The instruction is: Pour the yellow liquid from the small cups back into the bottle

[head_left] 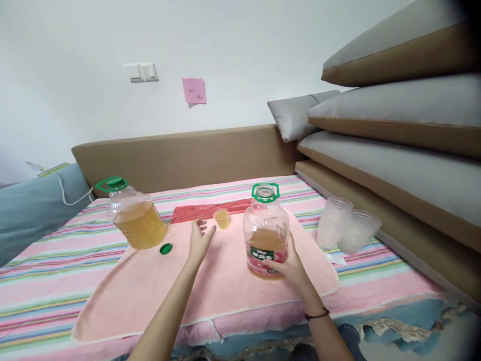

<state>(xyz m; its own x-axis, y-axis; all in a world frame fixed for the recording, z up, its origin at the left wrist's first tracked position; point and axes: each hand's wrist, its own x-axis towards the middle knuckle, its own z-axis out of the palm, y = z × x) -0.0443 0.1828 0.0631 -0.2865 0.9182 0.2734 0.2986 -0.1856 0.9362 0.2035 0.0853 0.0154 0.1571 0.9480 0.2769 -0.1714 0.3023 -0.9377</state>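
Observation:
My right hand (287, 263) is wrapped round the lower right side of a large clear plastic juice bottle (266, 240), which stands upright without a cap. Amber liquid fills roughly its lower half, behind a pink and green label, and a green carry ring circles its neck. Over the pink cloth, my left hand (201, 238) is held with thumb and fingers apart, nothing in it. Just beyond it to the right is a small clear plastic cup (221, 218) of amber liquid, not touched. A green bottle cap (166, 248) lies on the cloth, left of that hand.
A second, capped bottle (140, 223) of amber liquid stands at the left. Red plastic film (188, 213) lies behind the cup. Stacks of clear cups (334, 223) rest at the right, beside piled grey-brown cushions (398, 135). The pink cloth (150, 296) covers a striped sheet.

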